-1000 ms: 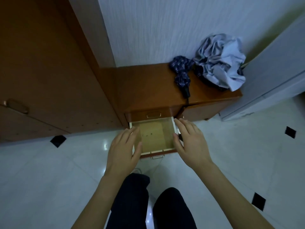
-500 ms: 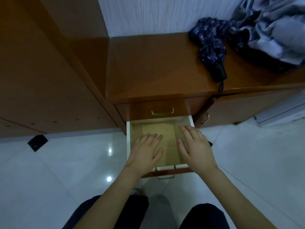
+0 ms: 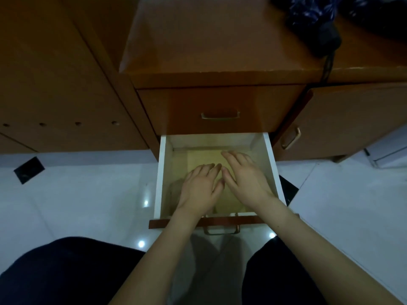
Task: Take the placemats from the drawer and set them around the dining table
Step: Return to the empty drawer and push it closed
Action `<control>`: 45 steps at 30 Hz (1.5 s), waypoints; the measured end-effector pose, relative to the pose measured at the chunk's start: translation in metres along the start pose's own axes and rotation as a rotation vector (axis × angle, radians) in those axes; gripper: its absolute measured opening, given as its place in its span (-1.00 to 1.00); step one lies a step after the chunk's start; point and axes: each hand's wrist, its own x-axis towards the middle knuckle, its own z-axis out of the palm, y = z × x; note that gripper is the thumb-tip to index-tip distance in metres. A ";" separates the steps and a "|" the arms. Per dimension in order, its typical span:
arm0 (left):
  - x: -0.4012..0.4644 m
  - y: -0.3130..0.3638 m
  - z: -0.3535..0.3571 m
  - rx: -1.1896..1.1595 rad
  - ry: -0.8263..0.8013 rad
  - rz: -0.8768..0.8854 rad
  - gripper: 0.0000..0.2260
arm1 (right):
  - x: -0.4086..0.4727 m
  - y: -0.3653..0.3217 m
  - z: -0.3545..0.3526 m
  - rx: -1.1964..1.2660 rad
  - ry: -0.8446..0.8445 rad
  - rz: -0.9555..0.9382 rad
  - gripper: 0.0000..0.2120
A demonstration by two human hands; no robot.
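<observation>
Yellowish flat placemats (image 3: 204,158) lie in the white-walled open drawer (image 3: 270,164); left hand (image 3: 199,190) and right hand (image 3: 245,179) press them, fingers straight, gripping nothing.

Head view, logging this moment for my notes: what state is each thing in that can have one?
lower drawer: pulled open
upper drawer: closed
cabinet door: ajar
placemats: lying flat in the lower drawer, not yet lifted
left hand: fingers straight, laid on the placemats
right hand: fingers straight, laid on the placemats
umbrella: folded, lying on the cabinet top
</observation>
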 end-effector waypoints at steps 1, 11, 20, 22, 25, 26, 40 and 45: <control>-0.003 0.000 0.000 -0.008 -0.004 -0.005 -0.53 | -0.005 -0.001 0.001 0.009 -0.002 0.016 -0.44; -0.054 0.003 0.005 0.059 -0.035 -0.086 -0.53 | -0.071 0.000 0.015 0.018 -0.153 -0.031 -0.43; -0.041 0.005 -0.029 0.090 0.143 -0.005 -0.46 | -0.076 0.022 0.016 -0.097 -0.373 -0.267 -0.41; -0.016 0.009 -0.048 0.123 0.225 0.060 -0.51 | -0.070 0.022 0.015 -0.113 -0.383 -0.299 -0.40; 0.011 0.015 -0.064 0.176 0.273 0.134 -0.51 | -0.066 0.024 0.012 -0.120 -0.376 -0.323 -0.41; 0.018 0.015 -0.068 0.200 0.300 0.153 -0.48 | -0.065 0.024 0.012 -0.120 -0.381 -0.330 -0.41; 0.101 0.003 -0.119 0.597 0.509 0.087 -0.07 | -0.070 0.024 0.033 -0.080 -0.481 -0.318 -0.57; 0.109 -0.006 -0.111 0.631 0.595 0.113 -0.09 | -0.068 0.026 0.037 -0.103 -0.420 -0.330 -0.61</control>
